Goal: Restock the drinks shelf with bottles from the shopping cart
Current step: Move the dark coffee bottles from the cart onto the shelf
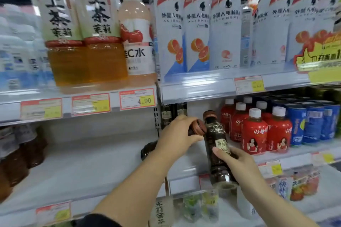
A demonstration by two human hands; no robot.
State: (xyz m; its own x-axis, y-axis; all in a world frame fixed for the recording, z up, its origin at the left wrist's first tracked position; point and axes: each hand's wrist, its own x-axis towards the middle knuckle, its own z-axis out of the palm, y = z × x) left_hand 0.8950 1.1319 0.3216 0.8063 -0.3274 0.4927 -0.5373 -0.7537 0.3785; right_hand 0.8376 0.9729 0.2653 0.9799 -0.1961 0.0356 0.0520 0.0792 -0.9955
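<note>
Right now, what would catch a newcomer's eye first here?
Both hands work at the middle shelf: the left hand grips a dark bottle on its side, and the right hand holds a second dark bottle nearly upright. Right of them stand red bottles with white caps. Tall white-labelled bottles fill the shelf above.

The near-upright dark bottle (216, 134) and the tipped dark bottle (198, 128) are glossy plastic with smooth brown caps. The shelf (92, 171) is smooth white-painted metal, with paper price tags (137, 98) behind a clear plastic strip (114, 98). The red bottles (258, 131) wear shiny plastic sleeves; the blue cans (311, 123) look like glossy metal.
</note>
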